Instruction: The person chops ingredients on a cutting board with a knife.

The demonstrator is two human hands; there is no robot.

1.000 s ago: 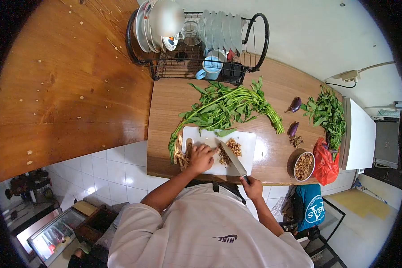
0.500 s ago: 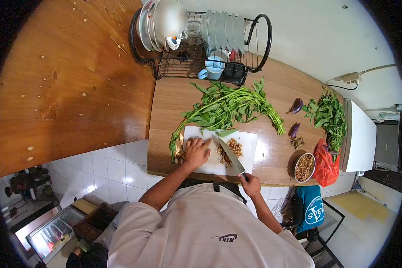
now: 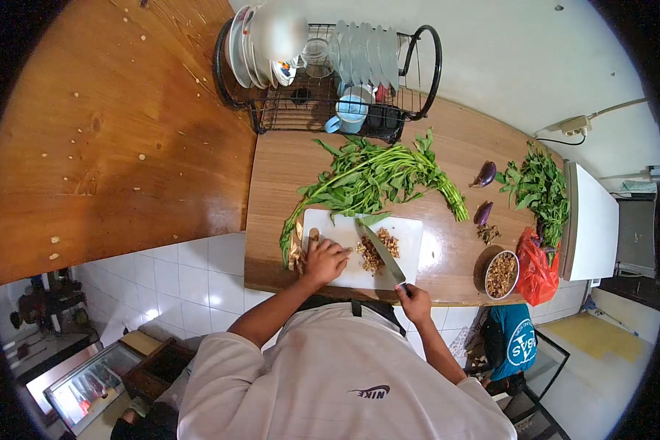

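Right hand (image 3: 416, 301): fingers wrapped tight round the handle of the knife (image 3: 383, 254), at the near edge of the surface (image 3: 447, 253). Blade slants up-left across the white cutting board (image 3: 408, 233), edge against the chopped brown pile (image 3: 378, 249). Left hand (image 3: 324, 260): fingers curled, pressing down on brown pieces at the board's left end; exact grip cannot be told. Beyond the board: leafy green bundle (image 3: 374, 176). Far right: two small eggplants (image 3: 484, 192), bowl of chopped bits (image 3: 500, 273), red bag (image 3: 534, 265). Back: dish rack (image 3: 330, 73).
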